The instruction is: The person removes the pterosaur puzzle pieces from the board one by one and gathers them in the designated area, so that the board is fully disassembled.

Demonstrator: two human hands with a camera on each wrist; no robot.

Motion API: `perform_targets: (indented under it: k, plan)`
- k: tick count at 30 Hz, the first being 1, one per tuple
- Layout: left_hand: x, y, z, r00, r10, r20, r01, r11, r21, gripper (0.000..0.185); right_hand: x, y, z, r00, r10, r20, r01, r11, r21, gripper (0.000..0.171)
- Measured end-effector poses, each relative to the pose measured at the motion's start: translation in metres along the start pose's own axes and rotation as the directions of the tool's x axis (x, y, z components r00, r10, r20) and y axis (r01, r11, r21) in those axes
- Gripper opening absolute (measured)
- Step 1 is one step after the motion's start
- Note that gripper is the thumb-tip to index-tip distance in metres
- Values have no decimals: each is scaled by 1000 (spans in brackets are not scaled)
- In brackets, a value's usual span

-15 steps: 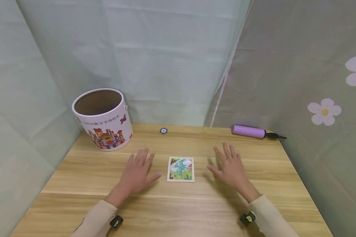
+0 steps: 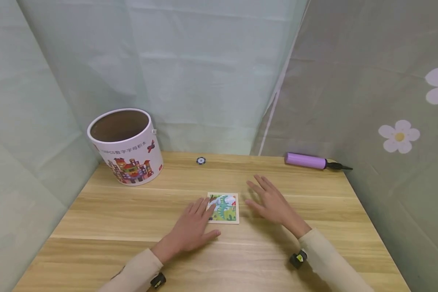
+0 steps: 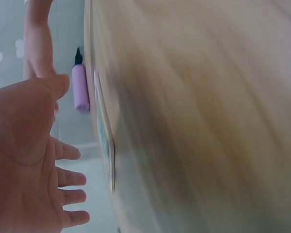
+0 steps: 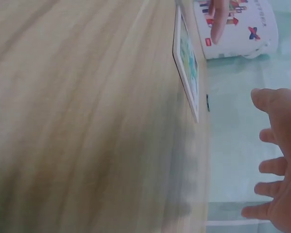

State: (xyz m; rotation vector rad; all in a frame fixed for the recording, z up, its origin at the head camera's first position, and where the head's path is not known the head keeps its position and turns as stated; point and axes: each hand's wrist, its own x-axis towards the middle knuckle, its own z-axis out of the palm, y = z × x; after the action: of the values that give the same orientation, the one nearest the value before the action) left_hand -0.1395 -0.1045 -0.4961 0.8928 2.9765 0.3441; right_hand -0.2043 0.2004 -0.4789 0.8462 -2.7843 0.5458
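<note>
head view: left hand (image 2: 191,231) fingertips overlap puzzle card (image 2: 224,207), right hand (image 2: 271,204) beside

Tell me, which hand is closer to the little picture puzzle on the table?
Left. The left hand has fingertips over the puzzle at its left edge; the right hand hovers just beside its right edge.

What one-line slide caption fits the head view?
Two open hands, left hand and right hand, flank a small picture puzzle on a wooden table.
</note>
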Motion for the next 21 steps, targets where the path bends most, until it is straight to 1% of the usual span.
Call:
perform_targets:
  k: [4,7,10,15,21]
  plan:
    - [5,10,5,998,50,27,-50,999,0,82,9,-4,0,999,-41,23,40,999,33,58]
    - [10,16,8,995,83,46,-83,997,-2,82,16,-5,1,997,-68,33,67,997,39,56]
    - [17,24,10,993,96,74,-96,995,-1,82,23,-8,3,995,-93,42,90,995,51,55]
    - [27,34,12,988,94,122,-94,996,-10,85,33,-15,6,990,-117,74,110,990,85,55]
    - [34,37,13,985,64,157,-65,998,0,87,44,-19,12,984,-142,111,131,986,100,53]
